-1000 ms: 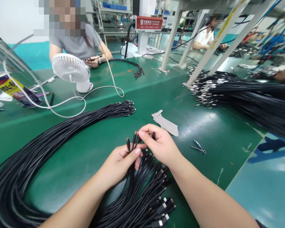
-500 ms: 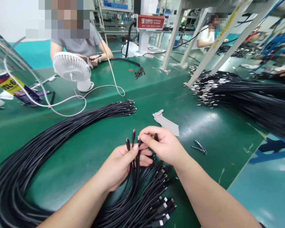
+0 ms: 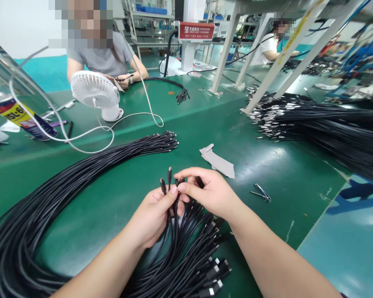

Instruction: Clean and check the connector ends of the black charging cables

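Several black USB cables point(image 3: 169, 176) rise from between the thumb and fingers of my left hand point(image 3: 157, 211), their plugs pointing up. My right hand point(image 3: 207, 188) pinches one of these cables near its plug, just beside my left thumb. A further dark plug point(image 3: 199, 182) shows against the curled fingers of the right hand. Below both hands, a spread bundle of black cables point(image 3: 186, 256) lies on the green table point(image 3: 127, 198), some ends with bright metal plugs. The same long bundle curves round on the left, its far ends point(image 3: 161, 141) resting ahead of my hands.
A torn grey strip point(image 3: 219, 161) and a nail clipper point(image 3: 261, 193) lie to the right. Another cable pile point(image 3: 313, 120) stands by metal posts. Ahead are a white fan point(image 3: 95, 91), a white cord point(image 3: 90, 136), a spray can point(image 3: 21, 118) and a seated person point(image 3: 104, 58).
Both hands and the held plugs have shifted slightly left. My right thumb and finger now close on a plug beside the left thumb; the left fingers are more curled.
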### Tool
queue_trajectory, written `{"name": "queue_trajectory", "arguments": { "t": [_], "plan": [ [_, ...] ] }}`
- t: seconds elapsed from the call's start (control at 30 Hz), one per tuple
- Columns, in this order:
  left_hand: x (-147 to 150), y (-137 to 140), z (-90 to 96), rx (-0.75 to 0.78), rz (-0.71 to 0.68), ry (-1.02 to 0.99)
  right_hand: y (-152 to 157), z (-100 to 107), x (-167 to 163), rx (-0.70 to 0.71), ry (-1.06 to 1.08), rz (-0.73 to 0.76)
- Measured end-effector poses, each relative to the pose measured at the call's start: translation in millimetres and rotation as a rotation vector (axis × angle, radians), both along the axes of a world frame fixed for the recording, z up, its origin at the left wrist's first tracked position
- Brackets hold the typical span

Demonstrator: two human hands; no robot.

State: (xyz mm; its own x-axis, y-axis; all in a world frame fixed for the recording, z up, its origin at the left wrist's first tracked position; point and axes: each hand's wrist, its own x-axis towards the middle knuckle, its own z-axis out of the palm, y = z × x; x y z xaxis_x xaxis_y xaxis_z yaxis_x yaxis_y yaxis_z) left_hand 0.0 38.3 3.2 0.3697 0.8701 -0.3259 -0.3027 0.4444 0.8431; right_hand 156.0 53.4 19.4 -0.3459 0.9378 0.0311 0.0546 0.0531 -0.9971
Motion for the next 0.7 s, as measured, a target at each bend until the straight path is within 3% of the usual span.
{"name": "queue_trajectory", "arguments": {
  "t": [0.23, 0.5, 0.7],
  "plan": [
    [-3, 2, 1.1, -0.133, 0.02, -0.175, -7, 1, 4, 0.468, -0.414, -0.231],
    [-2, 1, 0.0, -0.123, 0.02, -0.149, -14, -5, -1, 0.63, -0.661, -0.248],
    [-1, 0, -0.9, -0.013, 0.038, 0.004, -14, -4, -2, 0.774, -0.789, -0.24]
  ]
}}
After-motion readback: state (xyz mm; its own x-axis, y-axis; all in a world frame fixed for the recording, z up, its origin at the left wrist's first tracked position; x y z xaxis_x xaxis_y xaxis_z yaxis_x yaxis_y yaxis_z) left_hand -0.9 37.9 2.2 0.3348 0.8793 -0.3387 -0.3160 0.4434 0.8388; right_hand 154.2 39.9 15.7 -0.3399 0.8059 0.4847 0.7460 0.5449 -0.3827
